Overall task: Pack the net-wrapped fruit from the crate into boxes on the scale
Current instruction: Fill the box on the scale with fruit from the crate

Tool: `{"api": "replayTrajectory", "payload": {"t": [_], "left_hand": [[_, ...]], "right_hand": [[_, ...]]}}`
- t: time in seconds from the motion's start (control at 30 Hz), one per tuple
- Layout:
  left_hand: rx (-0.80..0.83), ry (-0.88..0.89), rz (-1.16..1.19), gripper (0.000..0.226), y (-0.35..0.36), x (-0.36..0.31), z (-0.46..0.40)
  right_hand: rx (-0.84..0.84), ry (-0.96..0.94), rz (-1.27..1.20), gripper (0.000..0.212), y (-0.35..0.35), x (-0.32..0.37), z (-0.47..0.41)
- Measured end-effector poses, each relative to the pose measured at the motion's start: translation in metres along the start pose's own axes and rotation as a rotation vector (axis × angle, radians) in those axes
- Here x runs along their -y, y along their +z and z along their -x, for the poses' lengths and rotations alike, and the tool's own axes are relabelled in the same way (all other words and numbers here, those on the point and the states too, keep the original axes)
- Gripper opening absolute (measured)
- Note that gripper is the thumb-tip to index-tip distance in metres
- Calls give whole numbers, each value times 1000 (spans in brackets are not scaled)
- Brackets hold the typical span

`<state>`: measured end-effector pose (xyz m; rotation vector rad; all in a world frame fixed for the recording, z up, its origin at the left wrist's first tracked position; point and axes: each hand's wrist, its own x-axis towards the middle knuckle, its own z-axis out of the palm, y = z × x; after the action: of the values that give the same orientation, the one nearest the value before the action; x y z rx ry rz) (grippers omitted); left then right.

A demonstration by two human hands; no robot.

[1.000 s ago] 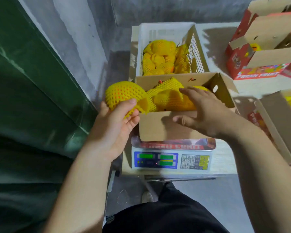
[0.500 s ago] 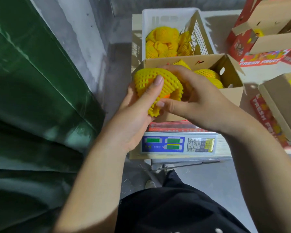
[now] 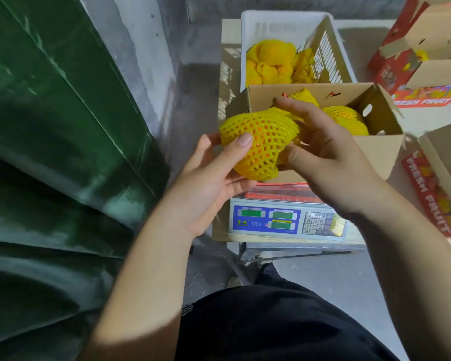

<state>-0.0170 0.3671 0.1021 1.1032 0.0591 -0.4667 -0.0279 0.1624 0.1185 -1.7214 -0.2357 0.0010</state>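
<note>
With the left hand [image 3: 208, 175] cupping the net-wrapped fruit [image 3: 261, 144] and the right hand [image 3: 323, 155] pinching its net just before the box [image 3: 383, 152] on the scale [image 3: 287, 220], lower it gently into the near-left gap.

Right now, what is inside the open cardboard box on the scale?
Net-wrapped fruit lies inside the cardboard box; the right hand and the held fruit cover its left part, so no count.
</note>
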Motion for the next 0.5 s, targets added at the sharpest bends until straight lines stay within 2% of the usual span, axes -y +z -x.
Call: {"api": "replayTrajectory", "payload": {"t": [0.13,0.27,0.4,0.5], "left_hand": [[-71,34,-17,58,5,3,-1],[-87,63,-122,55,13,9,-1],[-38,38,-158,54,24,14,0],[-41,28,-89,60,33,14,-1]], "right_hand": [[34,72,-102,62,5,7,9],[83,77,-65,75,4,5,17],[-2,51,45,72,-3,-7,22],[-81,71,-89,77,-11,-10,26]]}}
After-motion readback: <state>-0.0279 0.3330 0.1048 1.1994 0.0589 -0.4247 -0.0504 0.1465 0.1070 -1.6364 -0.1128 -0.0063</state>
